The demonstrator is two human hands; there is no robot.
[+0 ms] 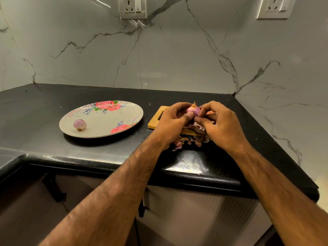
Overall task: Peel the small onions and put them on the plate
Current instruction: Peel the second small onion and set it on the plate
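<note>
One peeled onion (80, 124) lies on the floral plate (106, 128), left of centre. At centre-right both hands, left hand (171, 124) and right hand (219, 122), pinch a second small onion (192, 110) above the wooden cutting board (156, 119), mid-peel. Next, I judge: strip the remaining skin.

Finding: no legible text, label, brand, number or sign on any surface in view. The plate (106, 121) carries a printed pattern of roses and small blue sprigs (decoration only, no lettering). Any markings on the centre wall socket (133, 8) and the corner wall socket (276, 7) are too small to read.
</note>
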